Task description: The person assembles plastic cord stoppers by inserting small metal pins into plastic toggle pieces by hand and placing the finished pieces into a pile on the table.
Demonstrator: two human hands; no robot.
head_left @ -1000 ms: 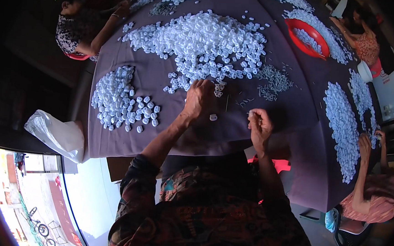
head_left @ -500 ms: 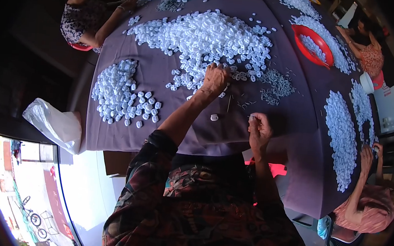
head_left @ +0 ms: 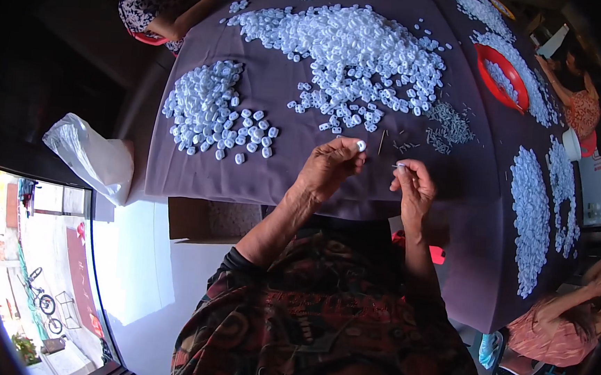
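Left hand [head_left: 328, 167] pinches a small white cap [head_left: 360, 146] at its fingertips, raised just above the purple cloth [head_left: 280, 179] below the big cap pile [head_left: 352, 52]; right hand [head_left: 412, 188] pinches a thin pin [head_left: 398, 166] close beside it, the two hands near but not touching. Judging from that, do it well by holding the cap steady, bringing the pin straight in along its own length, and keeping both over the cloth so drops stay put. Pin's long axis seems to run roughly sideways toward the cap; cap facing too small to tell.
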